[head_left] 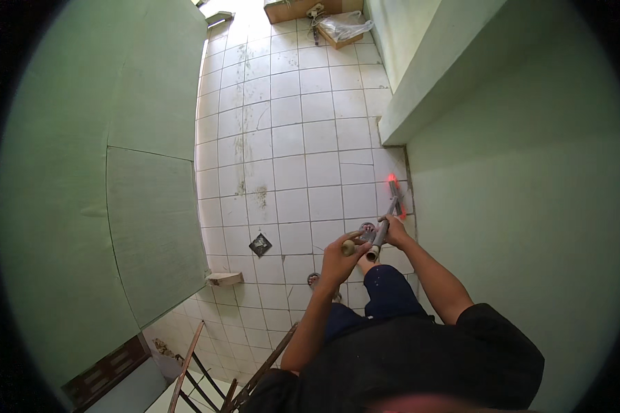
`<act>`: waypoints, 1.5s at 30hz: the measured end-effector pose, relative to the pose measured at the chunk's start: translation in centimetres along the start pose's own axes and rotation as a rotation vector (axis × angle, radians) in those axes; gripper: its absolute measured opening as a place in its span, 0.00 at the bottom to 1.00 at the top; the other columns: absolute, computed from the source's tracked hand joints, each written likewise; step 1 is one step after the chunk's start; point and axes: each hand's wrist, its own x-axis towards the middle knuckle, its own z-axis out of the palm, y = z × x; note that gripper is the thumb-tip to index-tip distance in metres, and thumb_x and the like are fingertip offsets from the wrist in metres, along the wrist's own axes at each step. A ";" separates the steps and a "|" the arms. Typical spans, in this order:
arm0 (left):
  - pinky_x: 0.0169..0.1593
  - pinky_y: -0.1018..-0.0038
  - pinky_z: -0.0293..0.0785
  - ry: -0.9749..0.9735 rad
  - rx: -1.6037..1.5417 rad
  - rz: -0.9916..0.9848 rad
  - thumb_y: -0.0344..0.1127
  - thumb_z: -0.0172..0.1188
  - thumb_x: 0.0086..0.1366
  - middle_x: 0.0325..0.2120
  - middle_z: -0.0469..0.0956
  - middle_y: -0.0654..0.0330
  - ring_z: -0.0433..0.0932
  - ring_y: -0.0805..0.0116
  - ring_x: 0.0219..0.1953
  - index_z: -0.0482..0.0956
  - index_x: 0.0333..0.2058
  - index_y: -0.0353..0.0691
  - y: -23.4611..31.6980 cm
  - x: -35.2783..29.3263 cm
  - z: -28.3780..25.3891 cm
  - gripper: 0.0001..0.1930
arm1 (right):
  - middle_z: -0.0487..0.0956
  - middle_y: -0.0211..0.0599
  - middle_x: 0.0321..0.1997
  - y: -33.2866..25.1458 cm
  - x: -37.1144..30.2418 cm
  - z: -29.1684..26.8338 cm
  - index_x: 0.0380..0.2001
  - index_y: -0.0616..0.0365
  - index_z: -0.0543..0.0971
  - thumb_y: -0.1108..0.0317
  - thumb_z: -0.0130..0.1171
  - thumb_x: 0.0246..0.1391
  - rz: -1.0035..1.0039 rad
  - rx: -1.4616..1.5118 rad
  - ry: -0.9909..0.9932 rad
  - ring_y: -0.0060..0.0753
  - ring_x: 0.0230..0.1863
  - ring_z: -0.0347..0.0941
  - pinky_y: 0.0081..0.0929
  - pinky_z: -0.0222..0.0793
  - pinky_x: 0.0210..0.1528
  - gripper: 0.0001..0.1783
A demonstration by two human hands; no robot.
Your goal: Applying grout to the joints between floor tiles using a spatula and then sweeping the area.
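Observation:
My right hand [395, 231] is wrapped round a grey tube [381, 237], whose open round end points back toward me. At the tube's far end a narrow dark floor head [396, 197] lies on the tiles near the right wall, glowing red at both ends. Just left of the tube, my left hand [336, 261] is closed round a short pale cylinder [349, 247] with its rounded end showing. The cylinder's lower part is hidden by the hand. Below the hands my feet in patterned footwear [368, 230] stand on the floor.
White floor tiles [289, 165] with dirt marks run ahead. A dark square drain cover [260, 244] lies left. Green walls [517, 179] flank both sides. Far off, a plastic bag [344, 26] rests on a brown box [341, 41]. Wooden railings [188, 354] stand at lower left.

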 end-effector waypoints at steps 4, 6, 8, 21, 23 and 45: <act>0.31 0.82 0.73 -0.242 0.111 -0.124 0.41 0.68 0.65 0.36 0.86 0.58 0.78 0.80 0.29 0.83 0.52 0.37 4.2 0.3 2.7 0.20 | 0.72 0.52 0.58 6.7 1.3 -2.2 0.60 0.55 0.70 0.73 0.57 0.62 0.230 0.575 -0.115 0.46 0.45 0.80 0.43 0.81 0.46 0.23; 0.39 0.77 0.78 -0.262 0.050 -0.155 0.42 0.68 0.65 0.37 0.86 0.57 0.82 0.75 0.34 0.83 0.50 0.35 4.6 -0.1 3.1 0.20 | 0.71 0.56 0.60 2.7 -1.0 -4.5 0.67 0.53 0.64 0.76 0.49 0.64 0.286 0.667 -0.200 0.52 0.50 0.78 0.50 0.79 0.55 0.28; 0.47 0.72 0.79 -0.311 0.034 -0.043 0.43 0.69 0.65 0.37 0.87 0.55 0.83 0.69 0.39 0.84 0.48 0.36 5.9 -0.2 3.8 0.19 | 0.70 0.59 0.61 2.7 -2.3 -6.6 0.70 0.55 0.60 0.81 0.42 0.62 0.479 1.045 -0.248 0.57 0.55 0.76 0.52 0.75 0.60 0.32; 0.31 0.74 0.74 0.105 0.227 0.165 0.41 0.72 0.60 0.20 0.80 0.59 0.76 0.74 0.23 0.82 0.44 0.38 11.4 5.5 -4.7 0.17 | 0.69 0.37 0.18 11.0 2.5 -6.1 0.27 0.63 0.69 0.72 0.49 0.63 0.851 0.723 -0.050 0.29 0.13 0.65 0.24 0.61 0.14 0.10; 0.30 0.75 0.73 0.136 0.221 0.128 0.41 0.73 0.61 0.19 0.79 0.60 0.75 0.75 0.23 0.82 0.43 0.38 11.2 6.4 -7.4 0.17 | 0.70 0.38 0.18 10.4 3.4 -6.3 0.26 0.63 0.70 0.73 0.49 0.62 0.858 0.741 -0.010 0.30 0.13 0.65 0.26 0.62 0.14 0.09; 0.26 0.76 0.62 0.321 0.281 -0.087 0.42 0.68 0.65 0.16 0.70 0.68 0.64 0.80 0.21 0.83 0.41 0.37 11.3 18.5 -33.9 0.14 | 0.76 0.40 0.20 -23.6 21.4 5.2 0.27 0.68 0.78 0.74 0.60 0.57 0.720 0.789 -0.318 0.29 0.14 0.70 0.26 0.64 0.12 0.08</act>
